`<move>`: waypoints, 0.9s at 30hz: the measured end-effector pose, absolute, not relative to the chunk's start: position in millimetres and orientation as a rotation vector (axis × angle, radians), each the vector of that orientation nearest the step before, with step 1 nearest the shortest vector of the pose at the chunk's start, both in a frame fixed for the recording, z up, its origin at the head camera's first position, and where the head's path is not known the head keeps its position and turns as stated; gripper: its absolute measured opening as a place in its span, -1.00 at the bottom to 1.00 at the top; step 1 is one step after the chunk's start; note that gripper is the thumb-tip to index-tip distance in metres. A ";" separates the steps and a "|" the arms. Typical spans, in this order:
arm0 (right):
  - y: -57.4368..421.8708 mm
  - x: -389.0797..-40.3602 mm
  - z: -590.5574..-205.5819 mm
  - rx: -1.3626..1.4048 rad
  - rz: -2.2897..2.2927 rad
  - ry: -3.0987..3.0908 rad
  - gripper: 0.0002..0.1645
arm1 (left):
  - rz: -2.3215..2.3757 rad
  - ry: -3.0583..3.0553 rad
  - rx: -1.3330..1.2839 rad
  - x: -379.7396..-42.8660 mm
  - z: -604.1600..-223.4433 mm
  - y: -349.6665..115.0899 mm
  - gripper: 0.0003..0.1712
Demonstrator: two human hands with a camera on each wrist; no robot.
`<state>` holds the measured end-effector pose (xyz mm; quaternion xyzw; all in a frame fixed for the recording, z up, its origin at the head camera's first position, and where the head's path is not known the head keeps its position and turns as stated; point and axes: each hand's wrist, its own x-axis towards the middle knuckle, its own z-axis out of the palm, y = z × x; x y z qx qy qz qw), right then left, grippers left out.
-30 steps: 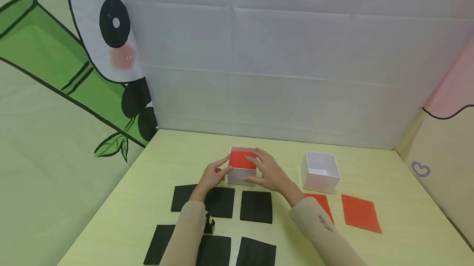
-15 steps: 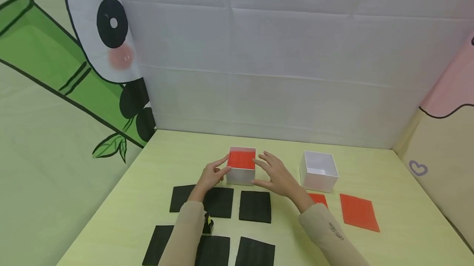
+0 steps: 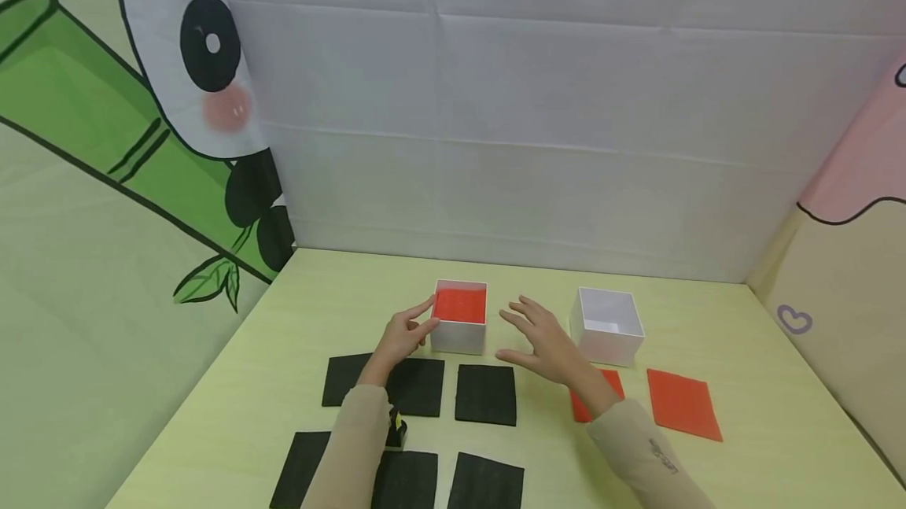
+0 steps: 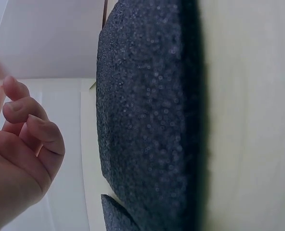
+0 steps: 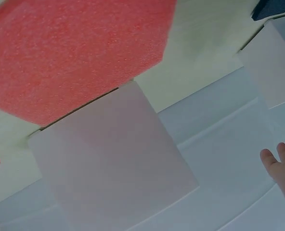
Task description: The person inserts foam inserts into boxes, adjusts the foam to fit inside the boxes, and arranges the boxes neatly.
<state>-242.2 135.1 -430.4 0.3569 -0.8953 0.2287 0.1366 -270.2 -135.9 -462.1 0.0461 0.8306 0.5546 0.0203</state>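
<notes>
My left hand (image 3: 400,336) is at the left side of a white box (image 3: 458,338), holding it by the front left corner between thumb and forefinger. In the left wrist view its other fingers (image 4: 46,132) are curled in. A red foam square (image 3: 459,306) lies inside this box, below the rim. To the right of the box, my right hand (image 3: 543,340) hovers with fingers spread and nothing in it. Its fingertips (image 5: 267,156) show at the edge of the right wrist view. A second white box (image 3: 610,344) stands further right, with no sheet visible in it.
One red foam square (image 3: 684,405) lies at the right; another (image 3: 582,408) is partly under my right forearm. Several black foam squares (image 3: 486,395) lie in rows at the front. A small black and yellow object (image 3: 399,426) is half hidden by my left sleeve. A white backdrop (image 3: 538,139) rises behind.
My right hand has drawn away from the box to the right, off the red foam square inside it. My left hand has stayed at the box's left side.
</notes>
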 end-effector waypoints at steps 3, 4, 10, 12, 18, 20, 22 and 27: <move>140.6 -241.2 -432.6 1.024 0.676 -2.582 -0.22 | 1.711 2.575 0.141 -270.0 -461.9 -135.7 -0.39; 142.6 -240.6 -433.2 1.017 0.675 -2.583 -0.22 | 1.710 2.576 0.142 -269.9 -461.4 -135.7 -0.39; 154.8 -235.5 -434.7 0.947 0.704 -2.630 -0.23 | 1.727 2.573 0.146 -270.3 -460.4 -136.1 -0.39; 158.7 -233.7 -434.6 0.929 0.704 -2.647 -0.23 | 1.732 2.569 0.144 -270.4 -460.7 -136.2 -0.39; 169.1 -229.2 -435.5 0.894 0.722 -2.696 -0.23 | 1.728 2.566 0.125 -270.3 -461.0 -135.6 -0.39; 172.3 -227.8 -436.6 0.891 0.741 -2.705 -0.24 | 1.729 2.566 0.130 -270.5 -461.5 -135.3 -0.39; 175.6 -226.9 -438.5 0.894 0.749 -2.698 -0.24 | 1.733 2.561 0.126 -270.9 -461.9 -135.0 -0.40; 184.7 -224.4 -443.9 0.896 0.728 -2.691 -0.25 | 1.740 2.563 0.126 -271.0 -463.1 -134.6 -0.40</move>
